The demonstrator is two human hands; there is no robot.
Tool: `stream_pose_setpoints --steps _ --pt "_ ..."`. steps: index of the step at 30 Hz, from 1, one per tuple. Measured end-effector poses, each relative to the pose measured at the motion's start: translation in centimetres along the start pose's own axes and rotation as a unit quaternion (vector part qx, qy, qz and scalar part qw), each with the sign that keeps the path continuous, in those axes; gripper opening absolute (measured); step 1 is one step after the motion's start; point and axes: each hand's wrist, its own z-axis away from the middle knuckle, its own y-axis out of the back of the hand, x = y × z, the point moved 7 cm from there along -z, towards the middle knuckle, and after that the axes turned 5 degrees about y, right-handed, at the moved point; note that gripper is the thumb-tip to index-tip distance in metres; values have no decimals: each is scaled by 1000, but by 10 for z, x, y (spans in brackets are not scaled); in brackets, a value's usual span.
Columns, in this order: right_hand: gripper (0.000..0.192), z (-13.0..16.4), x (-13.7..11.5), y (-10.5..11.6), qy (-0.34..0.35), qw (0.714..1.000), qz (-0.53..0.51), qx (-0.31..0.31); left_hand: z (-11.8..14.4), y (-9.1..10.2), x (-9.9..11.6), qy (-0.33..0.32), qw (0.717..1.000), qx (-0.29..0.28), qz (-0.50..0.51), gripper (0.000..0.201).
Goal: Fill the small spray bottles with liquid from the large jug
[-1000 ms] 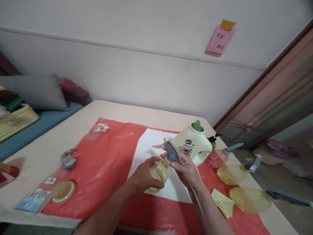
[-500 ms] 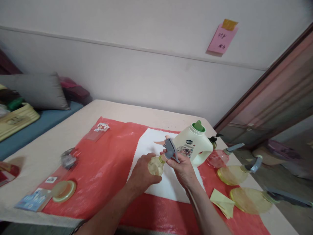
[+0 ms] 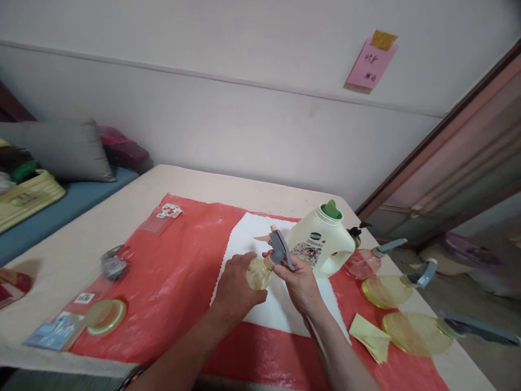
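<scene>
Over white sheet, spray bottle between both hands.

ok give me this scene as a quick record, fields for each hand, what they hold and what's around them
left hand: wrapped round the yellow body of a small spray bottle
right hand: gripping the grey trigger head of that bottle
surface: red mat with a white sheet on a table
behind hands: white jug with green cap
right side: pink spray bottle, two yellow spray bottles lying down, folded yellow cloth
left side: yellow lid, small packets
</scene>
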Motion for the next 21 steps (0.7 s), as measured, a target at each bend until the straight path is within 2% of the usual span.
stream_pose_setpoints --steps 5,11,14,17,21 --pt "49 -2 1 2 -11 1000 -15 -15 -1 -1 -3 7 999 -25 33 85" --pt "57 0 -5 6 -36 997 -36 -63 6 -8 1 21 974 -164 154 91" --pt "59 1 -9 7 -33 996 -46 -68 8 -8 3 41 960 -209 181 91" --pt "56 1 -11 7 -28 996 -41 -68 6 -7 2 50 963 -203 168 89" --pt "49 0 -10 4 -19 998 -29 -60 2 -4 -3 37 981 -143 129 84"
